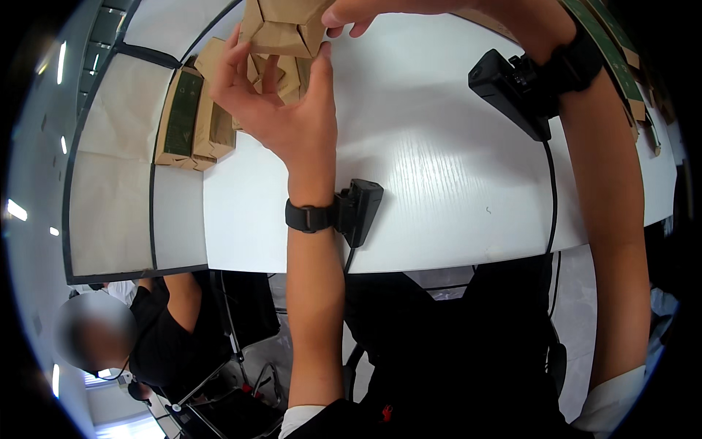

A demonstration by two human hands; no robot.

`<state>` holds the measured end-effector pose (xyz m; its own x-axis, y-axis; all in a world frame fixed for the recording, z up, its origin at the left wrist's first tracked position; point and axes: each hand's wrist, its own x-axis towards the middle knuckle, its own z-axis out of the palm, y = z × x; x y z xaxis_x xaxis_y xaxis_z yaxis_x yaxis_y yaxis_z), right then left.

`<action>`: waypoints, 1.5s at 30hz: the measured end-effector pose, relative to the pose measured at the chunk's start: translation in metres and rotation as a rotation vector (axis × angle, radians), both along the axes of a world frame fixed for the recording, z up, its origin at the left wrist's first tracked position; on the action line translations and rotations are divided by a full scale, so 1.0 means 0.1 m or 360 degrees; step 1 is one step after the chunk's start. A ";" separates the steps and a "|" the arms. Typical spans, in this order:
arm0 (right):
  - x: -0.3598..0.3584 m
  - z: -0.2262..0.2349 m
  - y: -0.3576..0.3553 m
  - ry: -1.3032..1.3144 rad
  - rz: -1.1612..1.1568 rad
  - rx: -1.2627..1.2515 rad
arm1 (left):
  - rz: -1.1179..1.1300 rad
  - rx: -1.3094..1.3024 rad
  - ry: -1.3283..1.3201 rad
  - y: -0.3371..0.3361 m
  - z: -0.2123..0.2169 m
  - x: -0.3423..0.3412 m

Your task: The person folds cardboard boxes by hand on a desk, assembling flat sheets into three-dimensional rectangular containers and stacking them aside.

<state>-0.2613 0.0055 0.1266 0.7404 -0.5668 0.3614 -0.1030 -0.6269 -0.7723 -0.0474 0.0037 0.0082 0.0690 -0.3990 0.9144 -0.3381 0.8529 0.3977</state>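
My left hand [281, 110] reaches up to the top of the view and grips a small brown cardboard box [284, 35] between thumb and fingers. The box's end flaps face me, and its upper part is cut off by the frame. At the box's right edge is my right hand [362, 13], with its fingertips slightly apart and one against or very near the cardboard. Part of this hand lies beyond the upper edge. Other brown cartons [292, 79] show behind my left hand, partly hidden by it.
Brown and green boxes [183, 121] stand by the panel divider [113, 161] on the left of the white table [439, 197]. More green boxes [610, 55] lie at the far right. Black cabled devices are strapped to both wrists. Another person [153, 329] sits at the lower left.
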 end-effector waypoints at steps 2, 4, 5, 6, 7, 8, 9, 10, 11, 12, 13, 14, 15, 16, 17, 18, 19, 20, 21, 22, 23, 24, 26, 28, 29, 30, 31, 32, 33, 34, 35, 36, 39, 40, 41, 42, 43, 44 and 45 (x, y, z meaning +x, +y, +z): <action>0.01 -0.02 0.00 -0.0070 -0.0031 0.0061 | 0.0050 -0.0009 -0.0143 0.01 0.02 0.00; 0.03 -0.06 -0.06 -0.0014 -0.0123 0.0062 | 0.0054 -0.0033 -0.0212 -0.01 0.02 0.01; 0.02 -0.06 -0.07 0.0005 -0.0156 0.0062 | 0.0063 -0.0054 -0.0280 -0.02 0.02 0.00; -0.01 -0.06 -0.07 -0.0023 -0.0077 0.0054 | 0.0065 -0.0055 -0.0280 -0.02 0.02 0.02; -0.01 -0.08 -0.05 -0.0036 -0.0037 0.0050 | 0.0101 -0.0054 -0.0315 -0.02 0.01 0.02; -0.01 -0.09 -0.03 -0.0050 0.0003 0.0044 | 0.0137 -0.0054 -0.0350 -0.02 0.01 0.03; 0.03 -0.13 0.06 -0.0025 -0.0110 -0.0127 | 0.0139 -0.0054 -0.0350 -0.02 0.01 0.02; 0.04 -0.13 0.09 -0.0013 -0.0164 -0.0213 | 0.0075 -0.0070 -0.0234 -0.02 0.00 0.00; 0.06 -0.14 0.12 -0.0001 -0.0221 -0.0299 | 0.0011 -0.0086 -0.0119 -0.02 0.00 -0.01; 0.07 -0.13 0.13 0.0010 -0.0262 -0.0278 | 0.0010 -0.0087 -0.0118 -0.02 0.00 -0.02; 0.06 -0.11 0.12 0.0017 -0.0283 -0.0269 | 0.0032 -0.0076 -0.0121 -0.01 0.00 -0.02; 0.05 -0.09 0.10 0.0022 -0.0303 -0.0258 | 0.0054 -0.0066 -0.0124 -0.01 0.01 -0.02; 0.01 -0.05 0.04 0.0014 -0.0159 -0.0040 | 0.0053 -0.0066 -0.0122 0.00 0.01 -0.02; 0.00 -0.04 0.02 0.0009 -0.0085 0.0068 | 0.0136 -0.0033 -0.0213 0.00 0.01 -0.02; -0.01 -0.03 -0.01 0.0007 -0.0015 0.0178 | 0.0219 0.0000 -0.0305 0.00 0.00 -0.02; 0.00 -0.06 -0.01 -0.0004 -0.0003 0.0194 | 0.0220 0.0000 -0.0304 0.00 0.00 -0.01; 0.00 -0.05 0.00 -0.0008 0.0002 0.0202 | 0.0243 -0.0032 -0.0357 -0.02 0.00 0.01; 0.00 -0.05 0.00 -0.0014 0.0009 0.0211 | 0.0265 -0.0064 -0.0409 -0.03 0.00 0.03; -0.02 -0.01 0.04 0.0063 -0.0044 0.0212 | 0.0270 -0.0063 -0.0408 -0.01 0.04 0.07; -0.03 0.00 0.04 0.0101 -0.0068 0.0212 | 0.0504 -0.0116 -0.0624 0.02 0.08 0.10; -0.04 0.01 0.05 0.0140 -0.0092 0.0213 | 0.0738 -0.0168 -0.0840 0.04 0.11 0.12; -0.07 -0.01 0.04 0.0135 -0.0135 0.0219 | 0.0736 -0.0167 -0.0839 0.04 0.10 0.10; -0.13 -0.04 -0.01 0.0133 -0.0185 0.0225 | 0.0653 -0.0025 -0.0687 0.04 0.06 0.04; -0.19 -0.11 -0.10 0.0182 -0.0240 0.0220 | 0.0635 -0.0057 -0.0665 0.02 0.05 -0.04; -0.24 -0.16 -0.15 0.0203 -0.0272 0.0220 | 0.0623 -0.0088 -0.0644 0.00 0.04 -0.11; -0.30 -0.22 -0.20 0.0277 -0.0424 0.0268 | 0.0592 -0.0090 -0.0629 -0.04 0.00 -0.19; -0.20 -0.32 -0.32 0.0317 -0.0501 0.0304 | 0.0561 0.0008 -0.0583 -0.04 -0.01 -0.10; -0.12 -0.50 -0.50 0.0260 -0.0475 0.0312 | 0.0530 0.0104 -0.0534 -0.03 -0.03 -0.01; 0.00 -0.62 -0.63 0.0211 -0.0436 0.0308 | 0.0588 0.0093 -0.0545 0.01 0.00 0.11; -0.01 -0.64 -0.61 0.0289 -0.0473 0.0277 | 0.0564 0.0172 -0.0499 0.02 -0.02 0.10; 0.01 -0.69 -0.56 0.0297 -0.0598 0.0250 | 0.0549 0.0250 -0.0454 0.03 -0.01 0.10; -0.02 -0.76 -0.58 0.0308 -0.0600 0.0233 | 0.0550 0.0238 -0.0438 0.06 0.01 0.06; -0.22 -1.26 -0.75 0.0147 -0.0910 0.0373 | 0.0484 0.0582 -0.0352 0.12 0.06 -0.06; -0.28 -1.46 -0.82 -0.0098 -0.0904 0.0429 | 0.0505 0.0567 -0.0341 0.17 0.10 -0.04; -0.35 -1.55 -0.89 -0.0343 -0.0897 0.0481 | 0.0321 0.0381 -0.0127 0.24 0.16 -0.02; -0.36 -1.59 -0.95 -0.0343 -0.0866 0.0468 | 0.0149 0.0199 0.0074 0.34 0.21 0.03; -0.42 -1.61 -0.96 -0.0382 -0.0832 0.0561 | 0.0146 0.0124 0.0136 0.52 0.30 0.08; -0.41 -1.66 -0.98 -0.0428 -0.0781 0.0665 | 0.0160 0.0052 0.0185 0.74 0.39 0.18; -0.44 -1.69 -1.03 -0.0429 -0.0729 0.0699 | 0.0338 -0.0053 0.0187 0.93 0.44 0.30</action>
